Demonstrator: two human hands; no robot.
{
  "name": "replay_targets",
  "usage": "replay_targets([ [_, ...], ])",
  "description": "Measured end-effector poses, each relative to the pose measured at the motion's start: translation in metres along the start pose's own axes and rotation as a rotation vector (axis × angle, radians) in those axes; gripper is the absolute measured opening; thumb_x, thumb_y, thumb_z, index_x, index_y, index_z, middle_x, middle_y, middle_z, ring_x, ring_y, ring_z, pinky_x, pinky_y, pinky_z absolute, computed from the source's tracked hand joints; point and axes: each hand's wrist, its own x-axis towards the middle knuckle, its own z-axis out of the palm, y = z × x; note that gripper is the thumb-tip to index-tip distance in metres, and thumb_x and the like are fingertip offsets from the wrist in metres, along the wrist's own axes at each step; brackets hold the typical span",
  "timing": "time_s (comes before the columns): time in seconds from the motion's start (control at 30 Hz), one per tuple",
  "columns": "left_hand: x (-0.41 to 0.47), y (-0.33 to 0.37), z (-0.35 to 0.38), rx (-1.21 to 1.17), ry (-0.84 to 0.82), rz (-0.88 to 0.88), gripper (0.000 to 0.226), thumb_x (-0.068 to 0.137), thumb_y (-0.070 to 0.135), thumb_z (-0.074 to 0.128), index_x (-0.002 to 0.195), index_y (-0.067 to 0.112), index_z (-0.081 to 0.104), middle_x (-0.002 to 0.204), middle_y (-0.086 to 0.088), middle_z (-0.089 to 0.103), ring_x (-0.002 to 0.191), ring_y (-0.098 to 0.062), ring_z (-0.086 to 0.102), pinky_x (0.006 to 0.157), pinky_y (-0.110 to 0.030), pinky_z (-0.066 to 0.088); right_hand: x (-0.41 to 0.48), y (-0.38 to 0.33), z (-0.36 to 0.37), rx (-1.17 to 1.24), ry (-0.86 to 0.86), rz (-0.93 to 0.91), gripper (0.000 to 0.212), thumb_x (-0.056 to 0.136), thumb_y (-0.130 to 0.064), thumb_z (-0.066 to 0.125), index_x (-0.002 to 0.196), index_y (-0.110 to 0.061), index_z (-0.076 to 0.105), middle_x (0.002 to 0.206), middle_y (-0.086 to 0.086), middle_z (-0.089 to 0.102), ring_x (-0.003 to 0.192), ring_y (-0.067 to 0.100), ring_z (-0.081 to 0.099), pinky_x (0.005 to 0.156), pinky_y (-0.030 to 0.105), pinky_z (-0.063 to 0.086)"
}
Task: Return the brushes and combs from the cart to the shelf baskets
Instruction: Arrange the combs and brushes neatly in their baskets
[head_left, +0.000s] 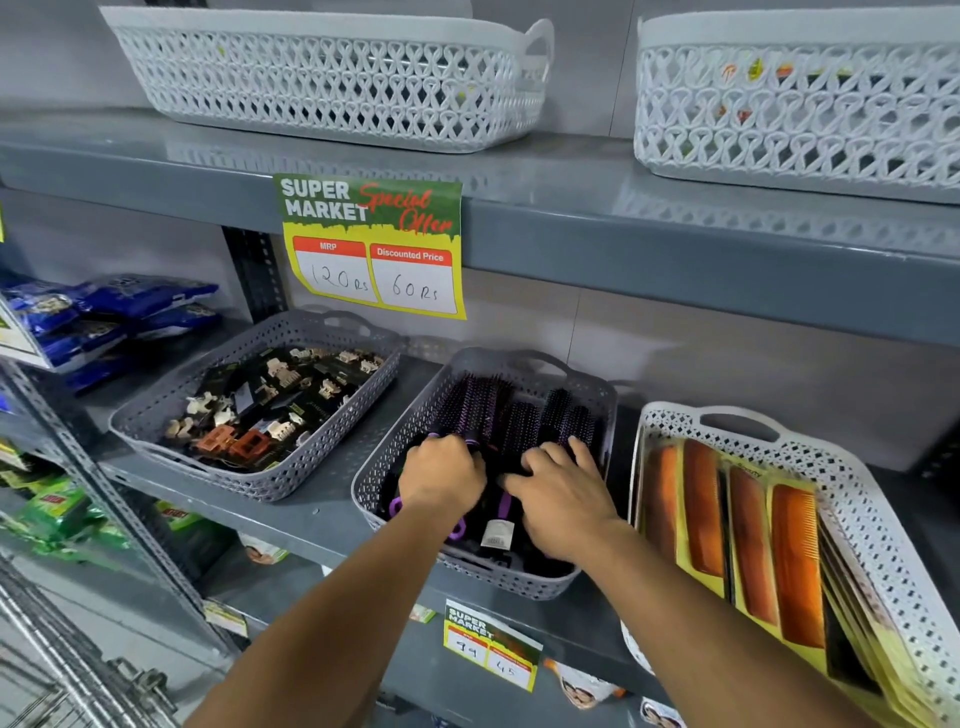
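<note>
Hands are working inside the grey perforated plastic basket (395, 457) on the middle shelf, which is holding black round brushes with purple bristles (480, 402). The left hand (441, 475) is curling closed around a brush handle; the right hand (563, 493) is lying spread, fingers apart, pressing on the pile. Beside it, the white lattice basket (852, 486) is already holding carded orange combs (795, 566). Shelving looks well advanced, though the cart is barely showing, so what is remaining cannot be judged.
</note>
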Motion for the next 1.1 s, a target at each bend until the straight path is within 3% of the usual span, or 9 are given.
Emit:
replay_targets([
  [0.1,0.0,0.0,0.002,0.004,-0.015,-0.013,0.038,0.087,0.036,0.043,0.088,0.004,0.064,0.097,-0.02,0.067,0.095,-0.039,0.059,0.078,-0.041,0.048,0.006,-0.001,-0.003,-0.012,-0.074,-0.021,0.051,0.073,-0.012,0.069,0.12,-0.03,0.059,0.127,0.01,0.045,0.124,0.034,0.036,0.111,0.053,0.019],
  [0.27,-0.001,-0.001,0.004,-0.008,0.004,-0.031,0.038,0.088,0.035,0.042,0.091,0.004,0.064,0.101,-0.021,0.066,0.098,-0.04,0.057,0.079,-0.042,0.047,0.016,-0.007,-0.006,-0.054,-0.16,0.06,0.046,0.084,-0.012,0.058,0.125,-0.033,0.055,0.123,0.011,0.041,0.116,0.034,0.035,0.103,0.05,0.026],
  [0.47,-0.001,-0.004,0.006,-0.019,-0.008,0.034,0.041,0.09,0.037,0.039,0.089,0.004,0.063,0.101,-0.022,0.065,0.098,-0.042,0.056,0.083,-0.044,0.043,0.02,-0.002,-0.014,-0.091,-0.117,0.104,0.043,0.088,-0.018,0.054,0.128,-0.031,0.046,0.125,0.013,0.04,0.116,0.035,0.036,0.097,0.051,0.031],
  [0.63,0.0,-0.002,0.009,-0.025,-0.049,0.071,0.045,0.091,0.038,0.033,0.086,0.005,0.064,0.096,-0.021,0.069,0.098,-0.041,0.056,0.088,-0.043,0.042,0.017,0.002,-0.017,-0.071,-0.104,0.124,0.044,0.087,-0.015,0.052,0.127,-0.031,0.045,0.128,0.013,0.042,0.121,0.035,0.037,0.098,0.052,0.032],
  [0.83,-0.004,0.001,0.006,0.088,-0.027,0.022,0.045,0.091,0.042,0.033,0.1,0.01,0.064,0.11,-0.015,0.064,0.108,-0.037,0.047,0.083,-0.043,0.04,0.017,0.007,-0.014,0.009,-0.12,0.076,0.053,0.082,-0.007,0.055,0.129,-0.03,0.046,0.137,0.009,0.044,0.127,0.034,0.038,0.104,0.053,0.03],
  [1.0,-0.004,-0.002,0.0,0.111,-0.036,-0.069,0.041,0.09,0.04,0.036,0.104,0.013,0.063,0.117,-0.012,0.062,0.111,-0.036,0.046,0.087,-0.044,0.039,0.021,0.019,-0.016,0.109,-0.078,0.053,0.058,0.076,0.006,0.055,0.121,-0.029,0.047,0.126,0.002,0.053,0.119,0.028,0.048,0.104,0.049,0.029],
  [1.1,-0.003,-0.001,0.001,0.143,-0.051,-0.056,0.041,0.09,0.042,0.037,0.103,0.013,0.064,0.116,-0.012,0.063,0.111,-0.036,0.045,0.087,-0.044,0.038,0.022,0.02,-0.021,0.075,-0.115,0.033,0.056,0.081,0.003,0.052,0.125,-0.029,0.047,0.132,0.005,0.052,0.123,0.03,0.046,0.108,0.052,0.025],
])
